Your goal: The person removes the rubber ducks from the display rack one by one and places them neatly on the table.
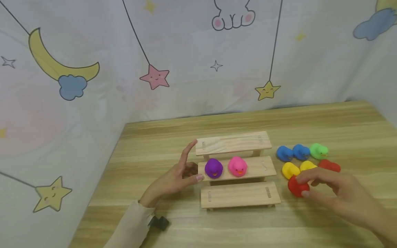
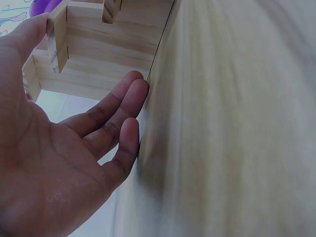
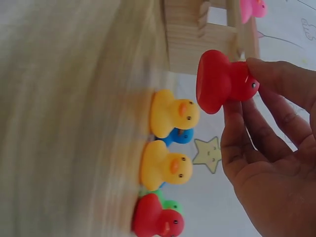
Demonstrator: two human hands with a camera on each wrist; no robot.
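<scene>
My right hand [image 1: 344, 193] pinches a red rubber duck [image 3: 217, 81] between thumb and fingers. The right wrist view has this duck raised off the table, its flat base facing left. At the left end of a three-step wooden stand [image 1: 240, 194], my left hand [image 1: 176, 177] is spread, index fingertip by the top step's corner and thumb at the middle step. In the left wrist view its fingers are loosely bent, holding nothing, beside the stand's legs. On the middle step sit a purple duck [image 1: 213, 168] and a pink duck [image 1: 237, 166].
Right of the stand, two blue ducks [image 1: 301, 152] and a green duck [image 1: 318, 151] form a back row. Two yellow ducks [image 1: 290, 171] and another red duck [image 1: 329, 165] stand before them. A printed curtain [image 1: 192, 48] hangs behind the wooden table [image 1: 149, 144].
</scene>
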